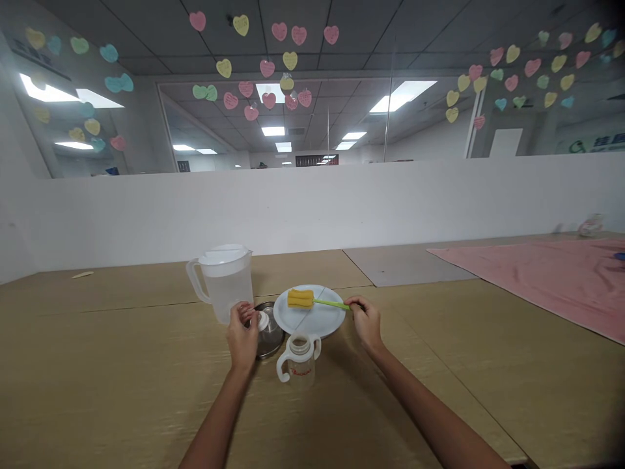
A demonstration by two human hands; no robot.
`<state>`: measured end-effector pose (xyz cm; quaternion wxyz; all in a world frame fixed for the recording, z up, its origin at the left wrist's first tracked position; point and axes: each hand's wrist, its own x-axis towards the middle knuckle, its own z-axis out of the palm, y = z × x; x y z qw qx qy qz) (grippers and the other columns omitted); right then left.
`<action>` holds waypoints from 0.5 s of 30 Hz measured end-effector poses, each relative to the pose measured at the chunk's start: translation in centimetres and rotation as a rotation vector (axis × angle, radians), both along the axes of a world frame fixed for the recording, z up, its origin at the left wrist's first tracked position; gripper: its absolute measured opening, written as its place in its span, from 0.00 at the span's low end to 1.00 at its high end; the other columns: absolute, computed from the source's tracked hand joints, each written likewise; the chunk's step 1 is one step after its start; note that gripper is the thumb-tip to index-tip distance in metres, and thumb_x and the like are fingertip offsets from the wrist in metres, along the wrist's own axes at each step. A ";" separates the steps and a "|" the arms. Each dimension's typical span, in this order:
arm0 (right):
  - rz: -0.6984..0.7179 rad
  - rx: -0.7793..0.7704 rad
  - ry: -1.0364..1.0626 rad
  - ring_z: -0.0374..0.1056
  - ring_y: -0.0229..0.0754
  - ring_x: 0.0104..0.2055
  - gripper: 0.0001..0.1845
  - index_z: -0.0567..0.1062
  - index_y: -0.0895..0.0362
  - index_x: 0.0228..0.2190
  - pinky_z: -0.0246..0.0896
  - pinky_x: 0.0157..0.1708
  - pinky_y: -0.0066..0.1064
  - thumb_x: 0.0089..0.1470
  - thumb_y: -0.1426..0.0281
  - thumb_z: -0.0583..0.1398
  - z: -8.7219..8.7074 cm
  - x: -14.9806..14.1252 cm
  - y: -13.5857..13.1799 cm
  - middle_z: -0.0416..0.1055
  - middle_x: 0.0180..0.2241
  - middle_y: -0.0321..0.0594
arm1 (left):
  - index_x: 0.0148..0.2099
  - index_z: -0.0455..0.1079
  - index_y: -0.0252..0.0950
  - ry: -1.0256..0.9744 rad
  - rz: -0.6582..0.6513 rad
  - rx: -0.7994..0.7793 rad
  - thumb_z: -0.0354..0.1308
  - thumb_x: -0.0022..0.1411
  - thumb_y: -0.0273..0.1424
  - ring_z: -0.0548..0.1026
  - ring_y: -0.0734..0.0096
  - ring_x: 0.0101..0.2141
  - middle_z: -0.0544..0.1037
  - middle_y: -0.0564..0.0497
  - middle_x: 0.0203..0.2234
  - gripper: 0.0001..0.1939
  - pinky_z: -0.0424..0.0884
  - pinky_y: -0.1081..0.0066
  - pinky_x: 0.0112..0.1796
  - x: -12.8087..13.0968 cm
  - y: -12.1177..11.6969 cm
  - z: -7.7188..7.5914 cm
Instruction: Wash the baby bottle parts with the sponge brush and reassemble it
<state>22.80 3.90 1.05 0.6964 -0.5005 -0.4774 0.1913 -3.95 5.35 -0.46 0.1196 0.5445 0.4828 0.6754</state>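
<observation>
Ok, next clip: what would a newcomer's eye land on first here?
Pastel paper hearts scattered high on the glass above the white partition stand out first. Below, on the tan table, a yellow sponge brush lies across a white plate, its green handle pinched by the right hand, while the left hand sits at a round lid. A clear pitcher and a two-handled baby bottle stand beside the plate.

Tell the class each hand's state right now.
Left hand: curled at a round steel lid's white knob; grip unclear.
Right hand: holding a green-handled yellow sponge brush.
</observation>
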 end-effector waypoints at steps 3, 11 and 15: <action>0.005 0.001 -0.011 0.63 0.42 0.29 0.11 0.74 0.58 0.20 0.54 0.30 0.29 0.39 0.68 0.53 0.0 0.0 0.0 0.71 0.24 0.39 | 0.45 0.60 0.38 0.017 0.012 0.010 0.51 0.57 0.35 0.74 0.69 0.36 0.71 0.48 0.40 0.14 0.71 0.66 0.39 -0.1 -0.1 0.0; 0.028 -0.017 0.005 0.61 0.40 0.26 0.11 0.74 0.59 0.20 0.52 0.27 0.28 0.39 0.68 0.53 -0.1 0.0 0.1 0.70 0.23 0.38 | 0.45 0.62 0.36 0.011 0.121 0.120 0.53 0.56 0.36 0.73 0.70 0.36 0.68 0.47 0.38 0.14 0.71 0.65 0.40 -0.1 -0.4 0.4; 0.015 -0.004 -0.009 0.62 0.40 0.27 0.11 0.74 0.59 0.20 0.52 0.26 0.28 0.39 0.69 0.53 -0.1 0.0 0.0 0.70 0.23 0.39 | 0.44 0.63 0.35 -0.018 0.141 0.141 0.58 0.52 0.37 0.73 0.73 0.30 0.67 0.49 0.36 0.18 0.73 0.67 0.36 0.0 -0.6 0.7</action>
